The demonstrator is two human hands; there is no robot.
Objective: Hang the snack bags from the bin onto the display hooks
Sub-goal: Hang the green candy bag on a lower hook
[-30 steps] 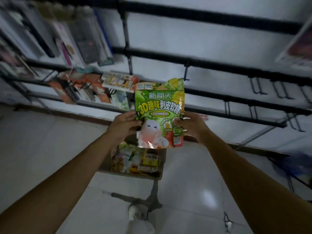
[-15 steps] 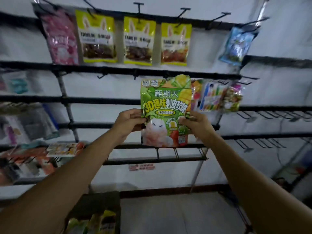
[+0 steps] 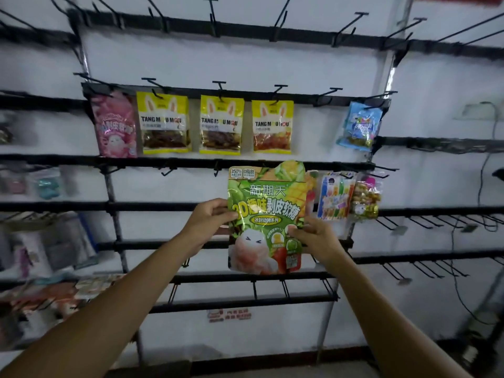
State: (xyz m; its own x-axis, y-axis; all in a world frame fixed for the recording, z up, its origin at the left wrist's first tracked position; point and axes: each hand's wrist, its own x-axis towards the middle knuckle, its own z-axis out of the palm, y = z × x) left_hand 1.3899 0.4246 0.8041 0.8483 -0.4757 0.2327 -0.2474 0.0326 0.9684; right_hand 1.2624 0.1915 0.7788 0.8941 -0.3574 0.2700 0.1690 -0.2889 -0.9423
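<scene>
Right up at the middle rail point(image 3: 191, 161) of the wall rack point(image 3: 114, 214), holding a green snack bag point(image 3: 266, 214) upright, print facing out. Gripping its left edge with the left hand point(image 3: 207, 225), fingers curled behind and thumb on the front; pinching the right edge a bit lower with the right hand point(image 3: 313, 238), thumb tip on the print. Got the top edge level with that rail and overlapping it, but can't tell whether the hang hole is on anything. Pretty tight on the right: covering the edge of an orange pack point(image 3: 311, 184) hanging there, with a striped pack point(image 3: 335, 197) and a clear bag of sweets point(image 3: 365, 200) packed in a row just beyond. Way more room on the left: two bare hooks point(image 3: 216, 170) along the same rail, the nearer one just beside the bag's top left corner, then plain wall point(image 3: 163, 186). Down below, just clearing the lower rail point(image 3: 218, 278) with the bottom edge. Up a row, hanging clear of the green one: a pink bag point(image 3: 114, 126), three yellow bags point(image 3: 221, 126) and a blue bag point(image 3: 358, 126), plus one bare hook point(image 3: 326, 95) in the gap between the last yellow and the blue. Loads of free hooks point(image 3: 214, 15) along the top rail too, and more empty pegs point(image 3: 421, 222) off in the right-hand bay.
</scene>
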